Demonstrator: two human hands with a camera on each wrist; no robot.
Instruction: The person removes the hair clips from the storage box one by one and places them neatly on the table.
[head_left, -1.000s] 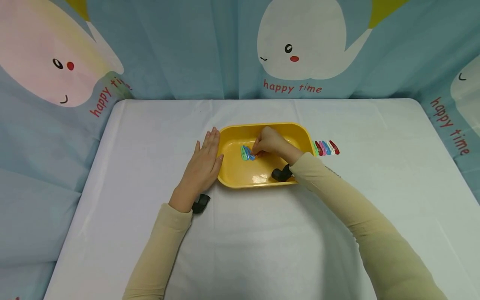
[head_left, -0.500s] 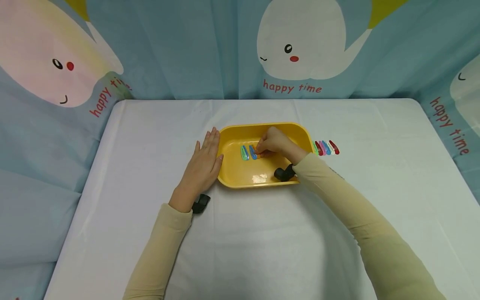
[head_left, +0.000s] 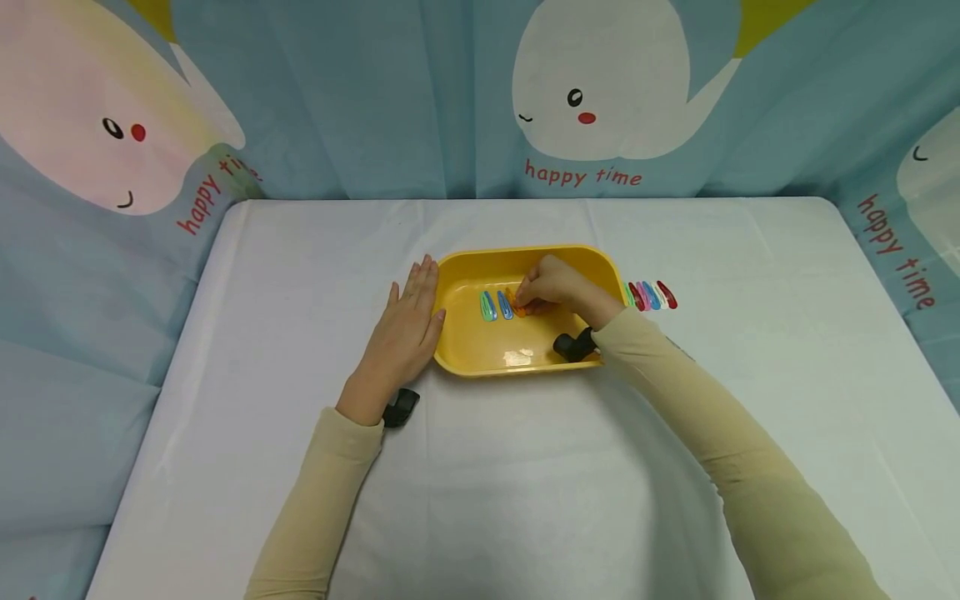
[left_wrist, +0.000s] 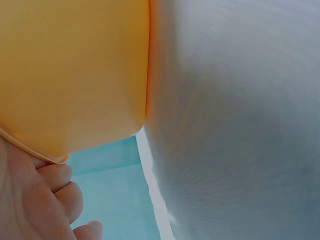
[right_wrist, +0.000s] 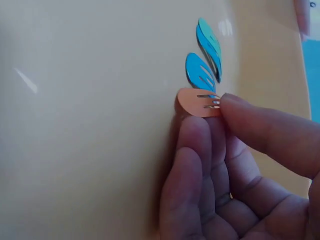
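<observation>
My right hand (head_left: pixel 558 287) is inside the yellow tray (head_left: pixel 480 352), pinching an orange snap hair clip (right_wrist: pixel 192 101) between thumb and fingers. Just left of it in the head view lies a blue hair clip (head_left: pixel 505 305). Farther left, a green hair clip (head_left: pixel 484 306) and another blue hair clip (head_left: pixel 491 304) lie together, overlapping in the right wrist view. My left hand (head_left: pixel 405 321) rests against the tray's left side, fingers straight and pointing away from me. In the left wrist view its fingers (left_wrist: pixel 70 200) are at the tray's rim.
A row of several hair clips (head_left: pixel 652 296), red, pink, blue, white and green, lies on the white tablecloth (head_left: pixel 750 333) just outside the tray's right side. A blue curtain (head_left: pixel 405 100) with whale prints stands behind the table.
My right hand has shifted slightly right within the tray. A gap has opened between the blue clip and the green and blue pair, and the orange clip shows more at my fingertips.
</observation>
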